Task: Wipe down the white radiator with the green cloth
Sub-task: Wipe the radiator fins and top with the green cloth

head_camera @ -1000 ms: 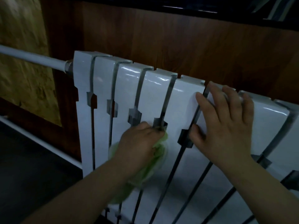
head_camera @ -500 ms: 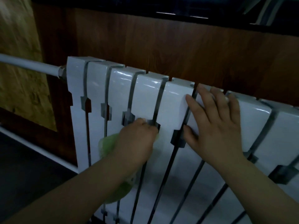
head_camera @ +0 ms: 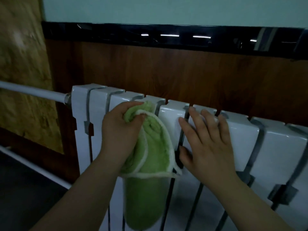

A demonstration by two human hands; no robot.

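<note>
Left hand [head_camera: 119, 135]: grip clamped on the bunched top of the green cloth [head_camera: 150, 157], thumb and fingers curled into it. The cloth hangs down the front of the white radiator [head_camera: 241, 140] from near its upper edge, white-trimmed folds loose. Right hand [head_camera: 208, 147]: grip apart, fingers straight, palm flat on the fins just right of the cloth. White pipe [head_camera: 33, 92] joins the radiator's left end. Behind: brown wood panel [head_camera: 183, 72], with a black ledge [head_camera: 166, 35] above it.
</note>
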